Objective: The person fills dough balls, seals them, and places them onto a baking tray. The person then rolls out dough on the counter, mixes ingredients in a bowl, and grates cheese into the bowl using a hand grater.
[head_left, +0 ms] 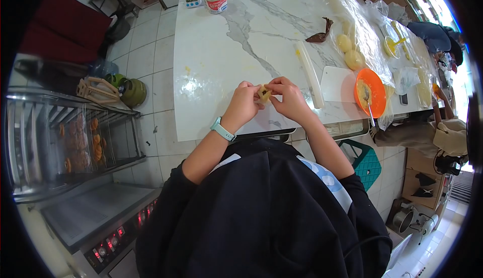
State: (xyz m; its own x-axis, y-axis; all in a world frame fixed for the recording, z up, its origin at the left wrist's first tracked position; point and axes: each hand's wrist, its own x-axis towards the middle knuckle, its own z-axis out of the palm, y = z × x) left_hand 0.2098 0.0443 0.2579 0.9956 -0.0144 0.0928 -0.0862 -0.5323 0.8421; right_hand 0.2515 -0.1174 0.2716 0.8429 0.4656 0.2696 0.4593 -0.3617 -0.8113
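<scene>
Over the near part of the marble-patterned table (211, 112), my left hand (243, 106) and my right hand (289, 99) meet around a small piece of pale yellow dough (264, 95). A dark filling shows in the dough's middle. Fingers of both hands pinch its edges, and the dough is held above the tabletop. To the right of my right hand lie a long white rolling pin (311, 76) and a white board (336, 82). An orange bowl (381, 87) holds a yellowish mixture and a metal spoon (369, 104).
A brown piping bag (320, 36) and balls of dough (354, 59) lie farther right, beside plastic sheeting. At the far left corner stand a timer (192, 0) and a can (216, 1). A rack of baked goods (95, 139) is left; another person (412, 139) stands right.
</scene>
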